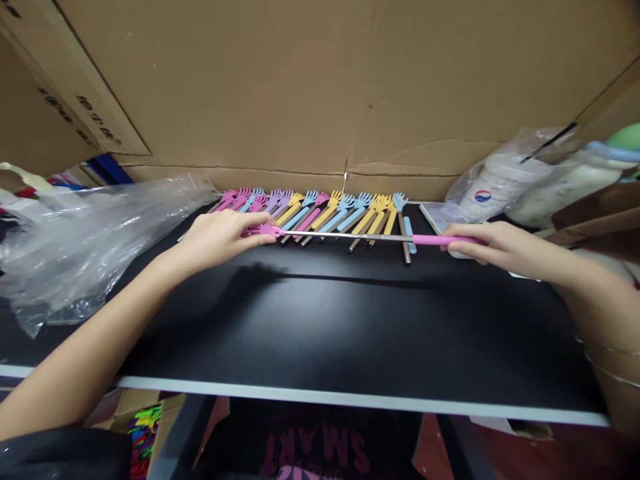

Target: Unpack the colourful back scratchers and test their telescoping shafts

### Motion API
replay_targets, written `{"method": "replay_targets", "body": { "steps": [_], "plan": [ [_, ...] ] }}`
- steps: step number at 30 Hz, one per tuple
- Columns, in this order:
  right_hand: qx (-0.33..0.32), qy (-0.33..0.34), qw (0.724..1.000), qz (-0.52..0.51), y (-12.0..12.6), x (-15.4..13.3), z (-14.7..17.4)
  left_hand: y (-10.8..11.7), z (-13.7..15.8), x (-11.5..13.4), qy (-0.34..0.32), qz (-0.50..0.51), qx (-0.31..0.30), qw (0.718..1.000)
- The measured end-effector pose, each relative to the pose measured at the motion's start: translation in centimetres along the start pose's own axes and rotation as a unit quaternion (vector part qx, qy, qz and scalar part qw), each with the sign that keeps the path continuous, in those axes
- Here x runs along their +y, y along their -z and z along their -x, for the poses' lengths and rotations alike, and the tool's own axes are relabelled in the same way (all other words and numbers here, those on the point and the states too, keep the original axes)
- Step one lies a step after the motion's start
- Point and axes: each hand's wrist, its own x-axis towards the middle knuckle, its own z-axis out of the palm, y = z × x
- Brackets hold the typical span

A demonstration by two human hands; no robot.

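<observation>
Black shirt with pink lettering [315,450] sits nearest my remote view. Beyond it, above the black table [320,340], I observe one pink back scratcher [350,236], extended and held roughly level. Left hand [220,237] is closed on its claw end [267,231]; right hand [493,247] grips its pink handle [427,240]. Behind it, I record a row of coloured scratchers [325,217] lying on the table before a cardboard wall [300,87].

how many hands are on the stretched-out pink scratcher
2: the left hand grips the scratcher at its claw end, the right hand at its handle.
</observation>
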Motion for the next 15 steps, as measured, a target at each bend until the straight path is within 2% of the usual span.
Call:
{"method": "replay_targets", "body": {
  "steps": [3,10,12,15],
  "plan": [
    [-0.021,-0.01,1.0,-0.017,0.1,0.0,0.1,0.0,0.1,-0.5,-0.006,0.015,-0.013,1.0],
    [0.047,0.03,0.998,-0.006,-1.8,-1.0,-1.2,-0.8,-0.2,-1.0,-0.001,0.06,-0.001,0.998],
    [0.066,0.039,0.997,-0.009,-2.5,-1.6,-1.6,-1.0,-0.2,-0.5,-0.006,0.084,0.009,0.996],
    [0.069,0.052,0.996,-0.012,-3.7,-3.6,-1.9,-1.8,0.3,1.6,-0.032,0.104,0.006,0.994]
  ]
}}
